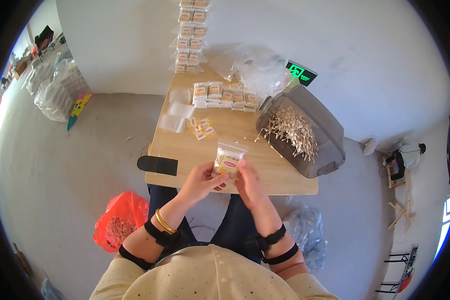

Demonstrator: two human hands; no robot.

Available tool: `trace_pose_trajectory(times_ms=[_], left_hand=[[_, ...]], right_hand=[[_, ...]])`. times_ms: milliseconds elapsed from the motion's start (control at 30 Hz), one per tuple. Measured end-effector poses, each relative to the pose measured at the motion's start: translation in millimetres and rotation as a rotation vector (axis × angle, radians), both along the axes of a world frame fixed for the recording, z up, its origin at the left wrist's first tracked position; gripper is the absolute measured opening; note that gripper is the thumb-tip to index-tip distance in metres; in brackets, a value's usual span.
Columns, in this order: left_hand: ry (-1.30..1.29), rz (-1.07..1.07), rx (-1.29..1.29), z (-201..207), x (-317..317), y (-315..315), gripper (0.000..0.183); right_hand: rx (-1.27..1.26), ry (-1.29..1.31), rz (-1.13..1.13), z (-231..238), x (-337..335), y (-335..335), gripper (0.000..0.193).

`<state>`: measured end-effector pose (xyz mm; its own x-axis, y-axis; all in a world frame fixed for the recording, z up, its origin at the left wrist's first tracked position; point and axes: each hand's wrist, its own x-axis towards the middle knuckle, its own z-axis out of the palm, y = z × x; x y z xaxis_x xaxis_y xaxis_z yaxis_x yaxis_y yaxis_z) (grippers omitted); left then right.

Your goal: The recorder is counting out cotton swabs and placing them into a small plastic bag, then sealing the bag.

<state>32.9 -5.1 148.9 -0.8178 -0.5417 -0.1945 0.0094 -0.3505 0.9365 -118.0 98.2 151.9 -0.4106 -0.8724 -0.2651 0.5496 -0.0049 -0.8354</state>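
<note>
A small clear zip bag (230, 153) with cotton swabs and a yellow-and-white card inside is held upright above the table's near edge. My left hand (204, 180) grips its lower left, thumb across the front. At its right side, my right hand (251, 184) is closed with thumb and fingers against the bag's edge. Beyond them lie several loose yellow-and-white cards (201, 129) and flat, clear bags (174, 123). To the right, a grey plastic bin (330, 145) lies tipped, its opening toward me, with a heap of loose cotton swabs (292, 131) in it.
Filled swab bags (225, 95) are stacked farther back on the wooden table (285, 186), with more in a tall column (187, 45) behind. Crumpled clear plastic (257, 70) and a green lit sign (301, 73) stand nearby. A red bag (120, 220) sits on the floor left.
</note>
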Motion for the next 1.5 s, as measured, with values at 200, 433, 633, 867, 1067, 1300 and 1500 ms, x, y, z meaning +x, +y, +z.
trace_pose_trajectory(times_ms=[200, 433, 633, 867, 1067, 1300, 1500], left_hand=[[-0.158, 0.046, 0.013, -45, -11, -23, 0.037], [-0.305, 0.113, -0.087, -120, 13, -50, 0.038], [-0.265, 0.189, 0.014, -123, 34, -85, 0.029], [-0.516, 0.387, -0.396, -128, 38, -162, 0.029], [-0.961, 0.831, -0.701, -165, 33, -246, 0.038], [-0.937, 0.593, -0.269, -177, 49, -289, 0.039], [-0.501, 0.502, -0.301, -155, 69, -272, 0.023]], right_hand=[[0.208, 0.278, -0.038, -52, -18, -34, 0.038], [0.236, 0.543, -0.206, -76, -131, -161, 0.025], [0.320, 0.831, -0.260, -107, -191, -252, 0.028], [0.291, 1.283, -0.431, -120, -198, -270, 0.032], [0.102, 0.953, -0.243, -105, -141, -210, 0.028], [0.217, 0.601, 0.047, -124, -93, -117, 0.022], [0.202, 0.557, 0.143, -128, -72, -99, 0.021]])
